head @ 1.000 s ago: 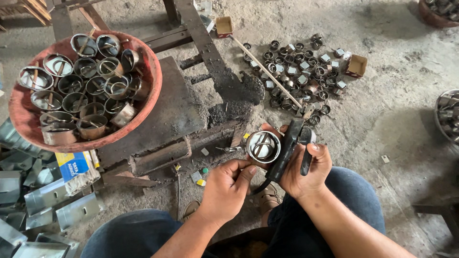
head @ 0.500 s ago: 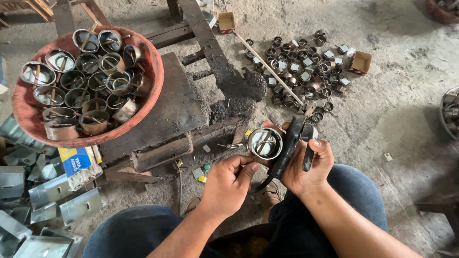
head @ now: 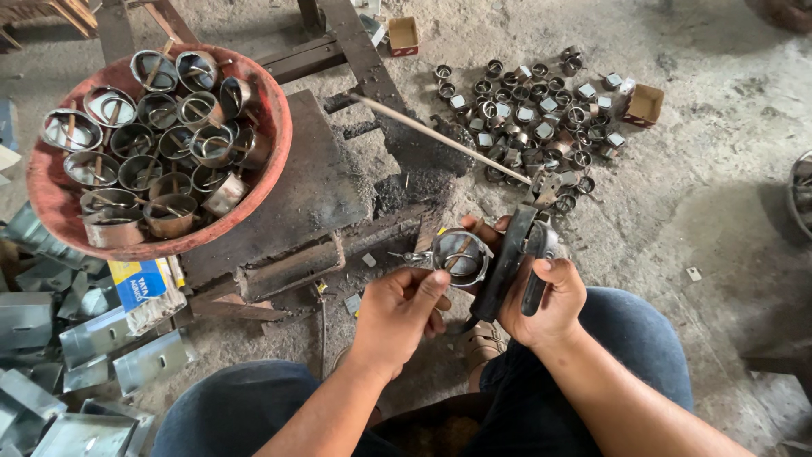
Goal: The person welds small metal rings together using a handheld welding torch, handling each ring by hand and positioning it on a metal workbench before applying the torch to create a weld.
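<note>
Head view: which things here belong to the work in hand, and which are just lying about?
In hand:
left hand
right hand
round metal cup
black hand tool

Lying about:
red basin of cups
small metal parts
cardboard box
bent metal sheets

Left hand (head: 397, 309) holds metal ring (head: 461, 256); right hand (head: 541, 300) grips riveter (head: 512, 258).

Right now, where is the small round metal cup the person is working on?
In the head view, the metal cup sits just below centre, held between the left hand and the right hand, beside the dark hand tool.
</note>
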